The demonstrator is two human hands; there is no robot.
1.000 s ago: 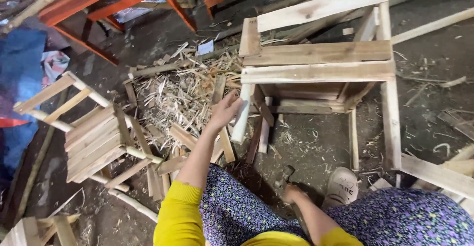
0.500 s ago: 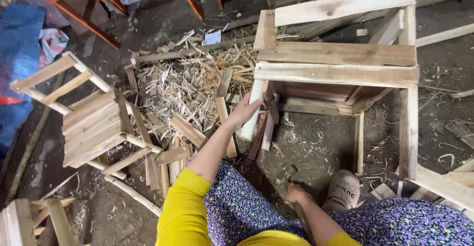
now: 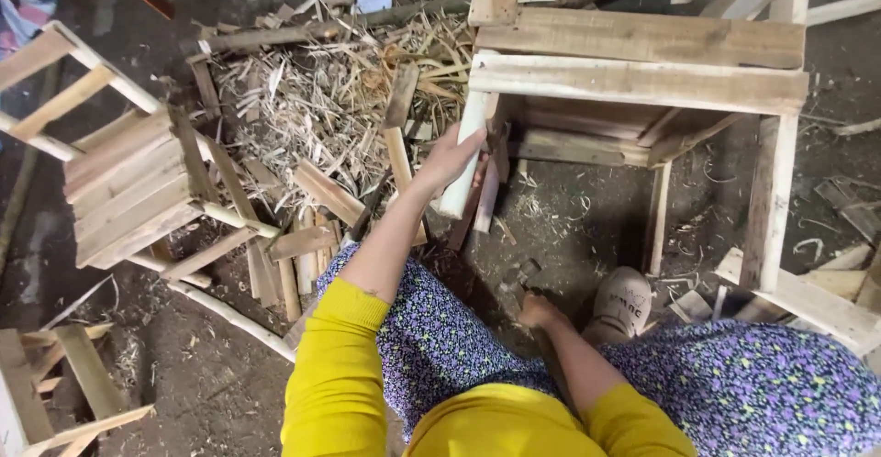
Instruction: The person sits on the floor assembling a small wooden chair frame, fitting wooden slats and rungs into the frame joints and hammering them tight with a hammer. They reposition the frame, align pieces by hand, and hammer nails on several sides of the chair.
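Dirt workshop floor (image 3: 587,228), littered with shavings and offcuts.
Left hand (image 3: 451,156) grips pale round wooden leg (image 3: 462,159) of unfinished slatted stool (image 3: 642,72); right hand (image 3: 537,312) closed around dark hammer (image 3: 516,278).

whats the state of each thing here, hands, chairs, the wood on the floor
left hand: gripping the pale chair leg
right hand: low by the shoe, holding a dark tool, grip unclear
pale chair leg: upright, under the frame's corner
wooden chair frame: standing, bare wood
small chair: tipped over
wood scraps: strewn in a heap
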